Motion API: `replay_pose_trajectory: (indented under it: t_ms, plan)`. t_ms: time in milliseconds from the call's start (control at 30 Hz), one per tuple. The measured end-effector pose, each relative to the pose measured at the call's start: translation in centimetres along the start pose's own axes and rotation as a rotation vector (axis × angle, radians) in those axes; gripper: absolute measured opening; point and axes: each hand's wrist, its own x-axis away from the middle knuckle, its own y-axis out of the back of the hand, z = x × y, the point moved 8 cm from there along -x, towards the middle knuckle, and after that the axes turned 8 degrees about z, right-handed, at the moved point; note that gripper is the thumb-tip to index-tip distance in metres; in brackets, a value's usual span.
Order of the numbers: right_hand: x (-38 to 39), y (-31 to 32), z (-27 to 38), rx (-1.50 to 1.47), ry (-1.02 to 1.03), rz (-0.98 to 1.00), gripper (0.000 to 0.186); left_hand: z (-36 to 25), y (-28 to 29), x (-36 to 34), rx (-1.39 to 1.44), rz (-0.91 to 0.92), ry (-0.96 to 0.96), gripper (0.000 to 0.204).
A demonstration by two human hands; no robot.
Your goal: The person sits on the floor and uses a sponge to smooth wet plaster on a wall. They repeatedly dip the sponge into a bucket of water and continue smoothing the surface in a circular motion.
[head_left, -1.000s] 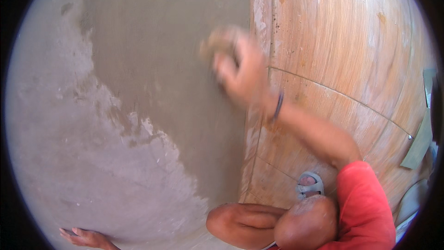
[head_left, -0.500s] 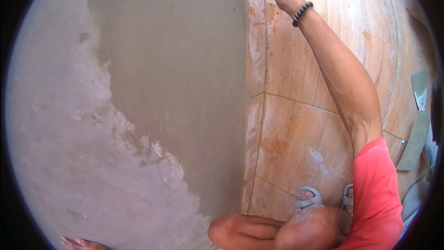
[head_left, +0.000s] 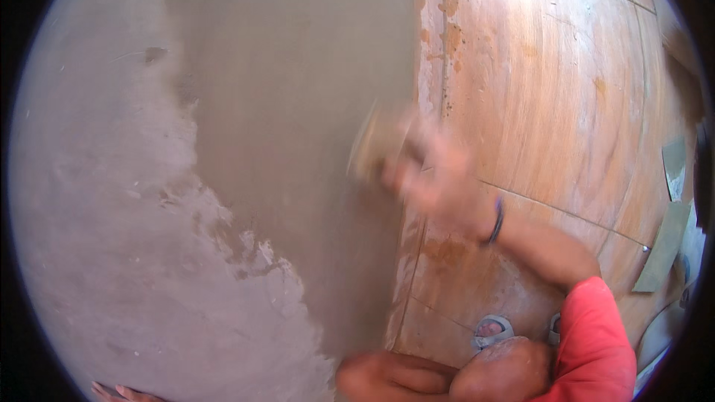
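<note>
My right hand [head_left: 436, 171], blurred by motion, grips a tan, block-like smoothing tool [head_left: 380, 141] over the darker, damp-looking band of grey cement [head_left: 283, 67], close to its border with the wood-look tiles [head_left: 536, 89]. The tool's exact kind is too smeared to make out. My left hand [head_left: 126, 393] lies at the bottom left on the paler cement surface [head_left: 104, 216], fingers apart and only partly in view.
My bent knees [head_left: 499, 372] are at the lower edge, with sandaled feet [head_left: 491, 331] on the tiles beside them. Grey-green flat offcuts [head_left: 659, 246] lie along the right side, near other unclear items at the rim.
The right hand and tool swept up to the top edge half a second ago; now they are lower, at mid-height along the border. The left hand stays at the bottom left.
</note>
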Motion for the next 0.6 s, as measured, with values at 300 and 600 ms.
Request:
replay_pose_trajectory:
  t_ms: [300, 600]
  plan:
    - [-18.1, 8.8, -5.9, 0.071, -0.189, -0.334, 0.017, -0.2, -0.9, 0.1, 0.115, 0.008, 0.036, 0.065]
    - [0.1, -4.0, 2.8, 0.047, 0.149, 0.241, 0.042, 0.2, -0.3, 0.5, -0.016, 0.024, 0.034, 0.065]
